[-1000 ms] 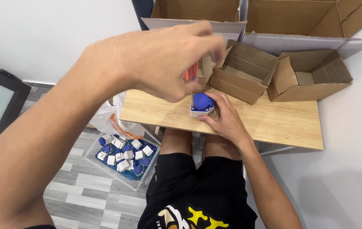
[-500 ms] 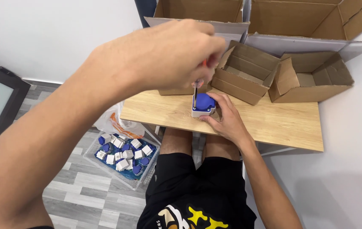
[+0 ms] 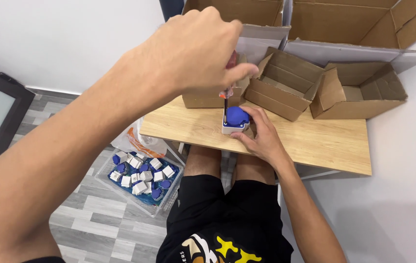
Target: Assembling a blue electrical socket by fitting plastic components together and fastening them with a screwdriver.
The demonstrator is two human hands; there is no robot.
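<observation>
A small white box-shaped device with a blue rounded top [image 3: 235, 118] sits near the front edge of a light wooden table [image 3: 315, 141]. My right hand [image 3: 265, 137] grips it from the right side and steadies it. My left hand [image 3: 193, 53], large in the foreground, is closed around a red-handled screwdriver [image 3: 225, 103]. Its thin dark shaft points straight down, and the tip meets the device's left top edge. Most of the handle is hidden in my fist.
Open cardboard boxes [image 3: 286, 83] [image 3: 359, 92] stand on the table behind the device, with larger ones [image 3: 364, 24] further back. On the floor at the left, a clear bin [image 3: 142, 178] holds several similar blue and white devices, beside a plastic bag [image 3: 135, 139].
My left hand has brought the screwdriver down so its tip rests on the device. My right hand has kept its hold on the device.
</observation>
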